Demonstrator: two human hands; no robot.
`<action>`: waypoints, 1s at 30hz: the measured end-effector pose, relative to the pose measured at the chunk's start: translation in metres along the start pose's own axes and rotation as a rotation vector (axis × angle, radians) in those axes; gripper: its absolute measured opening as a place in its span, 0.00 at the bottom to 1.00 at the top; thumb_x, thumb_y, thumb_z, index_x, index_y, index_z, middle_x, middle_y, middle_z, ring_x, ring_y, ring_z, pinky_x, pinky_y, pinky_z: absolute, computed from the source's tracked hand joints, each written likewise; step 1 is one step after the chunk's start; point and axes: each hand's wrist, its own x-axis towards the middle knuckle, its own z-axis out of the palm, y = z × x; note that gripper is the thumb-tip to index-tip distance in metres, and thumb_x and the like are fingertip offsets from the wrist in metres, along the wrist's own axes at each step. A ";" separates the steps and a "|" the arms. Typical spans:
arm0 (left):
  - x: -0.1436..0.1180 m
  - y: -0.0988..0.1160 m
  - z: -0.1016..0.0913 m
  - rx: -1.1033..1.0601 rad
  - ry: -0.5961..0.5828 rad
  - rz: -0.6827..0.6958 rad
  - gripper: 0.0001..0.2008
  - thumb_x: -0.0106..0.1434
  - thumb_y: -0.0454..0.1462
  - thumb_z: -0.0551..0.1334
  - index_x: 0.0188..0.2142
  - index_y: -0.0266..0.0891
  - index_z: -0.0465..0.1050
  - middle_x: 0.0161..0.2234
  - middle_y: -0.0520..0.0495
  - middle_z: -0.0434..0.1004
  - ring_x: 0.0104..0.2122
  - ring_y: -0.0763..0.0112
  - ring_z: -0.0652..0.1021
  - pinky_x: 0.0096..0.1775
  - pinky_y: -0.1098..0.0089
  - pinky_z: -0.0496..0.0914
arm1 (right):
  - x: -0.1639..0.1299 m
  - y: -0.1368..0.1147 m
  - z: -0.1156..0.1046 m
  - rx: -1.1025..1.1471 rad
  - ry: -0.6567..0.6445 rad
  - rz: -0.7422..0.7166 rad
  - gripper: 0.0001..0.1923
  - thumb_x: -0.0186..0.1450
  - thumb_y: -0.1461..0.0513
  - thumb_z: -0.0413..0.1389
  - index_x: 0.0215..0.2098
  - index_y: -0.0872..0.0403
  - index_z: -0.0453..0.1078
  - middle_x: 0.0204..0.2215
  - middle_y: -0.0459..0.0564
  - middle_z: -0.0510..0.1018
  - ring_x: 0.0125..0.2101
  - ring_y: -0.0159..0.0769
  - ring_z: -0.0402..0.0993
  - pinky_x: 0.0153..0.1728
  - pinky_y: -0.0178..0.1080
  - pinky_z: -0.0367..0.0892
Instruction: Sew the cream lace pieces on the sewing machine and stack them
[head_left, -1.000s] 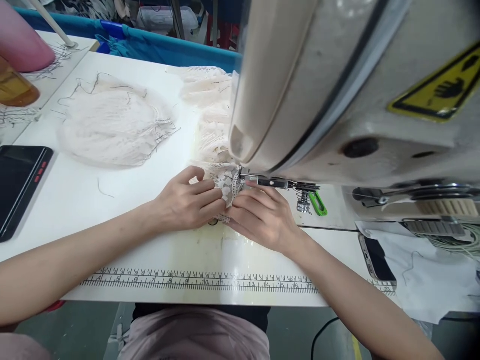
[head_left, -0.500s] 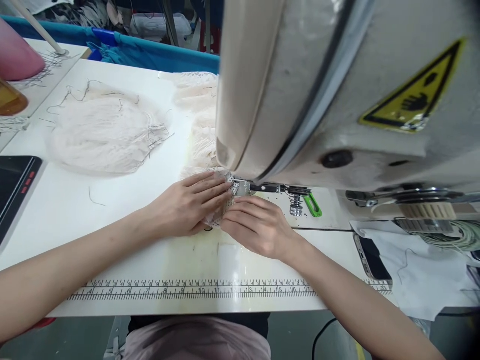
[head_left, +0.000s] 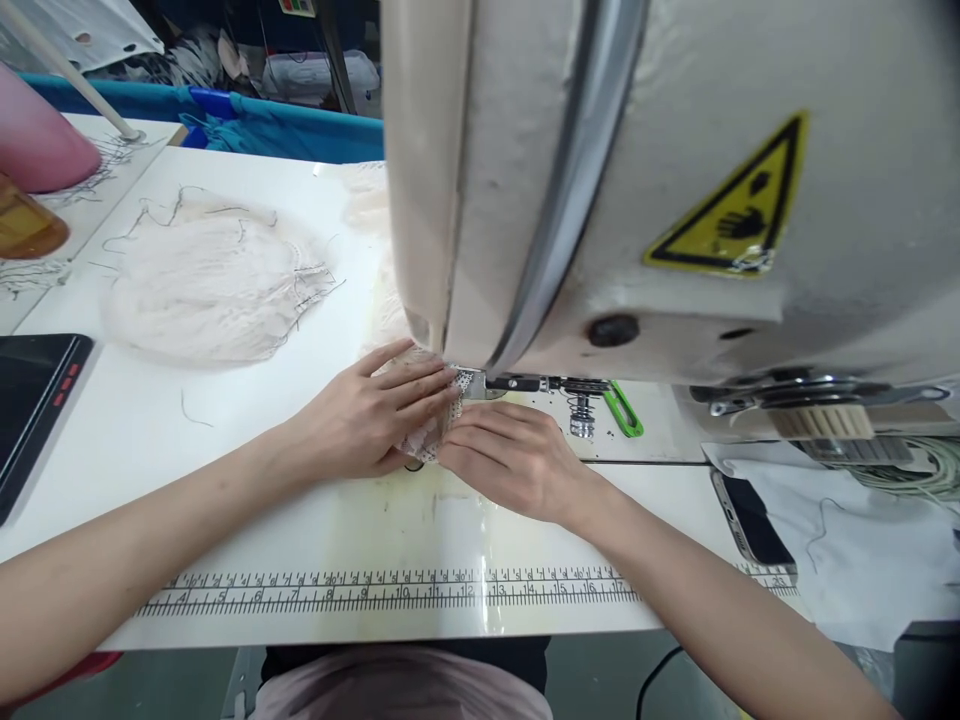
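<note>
Pale lace-trimmed fabric [head_left: 424, 445] lies under the sewing machine [head_left: 517, 190], close to its metal foot plate [head_left: 474, 382]. My left hand [head_left: 371, 412] rests flat on this fabric, fingers stretched out toward the needle area. Just right of it, my right hand [head_left: 517, 455] has its fingers pressed together on the fabric's right edge. Its fingertips and the thumb are mostly hidden. More of the pale fabric extends behind my left hand and passes out of sight behind the machine head. The needle itself is hidden.
A gathered pale fabric piece [head_left: 217, 280] with loose dark threads lies at left, near a black device [head_left: 37, 400]. Green thread snips [head_left: 624, 410] sit right of the needle area. A phone [head_left: 752, 515] lies on white cloth [head_left: 855, 570]. A ruler strip [head_left: 405, 592] runs along the front edge.
The view has shifted, so the machine head appears farther left and the table slightly lower. Both hands stay at the fabric in nearly the same pose.
</note>
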 end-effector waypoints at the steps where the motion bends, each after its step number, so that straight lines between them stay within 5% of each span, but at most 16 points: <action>1: 0.000 0.000 0.000 0.007 0.003 0.002 0.22 0.65 0.37 0.52 0.56 0.30 0.67 0.52 0.37 0.76 0.55 0.56 0.75 0.59 0.51 0.64 | -0.001 0.000 0.000 -0.003 -0.005 0.006 0.06 0.64 0.70 0.57 0.33 0.54 0.71 0.32 0.41 0.80 0.38 0.30 0.75 0.42 0.34 0.70; 18: -0.001 0.001 0.001 0.105 -0.007 0.014 0.24 0.68 0.43 0.50 0.58 0.32 0.65 0.51 0.38 0.77 0.55 0.54 0.74 0.59 0.49 0.64 | -0.012 0.008 -0.008 -0.066 -0.127 0.150 0.07 0.67 0.66 0.52 0.36 0.50 0.71 0.32 0.45 0.77 0.36 0.31 0.70 0.37 0.35 0.67; 30: 0.000 0.002 -0.001 0.113 -0.075 0.003 0.27 0.64 0.37 0.50 0.63 0.34 0.59 0.55 0.39 0.73 0.57 0.54 0.71 0.60 0.47 0.62 | -0.018 0.018 -0.004 -0.030 -0.121 0.202 0.08 0.69 0.66 0.50 0.39 0.52 0.72 0.33 0.47 0.78 0.34 0.31 0.72 0.36 0.36 0.70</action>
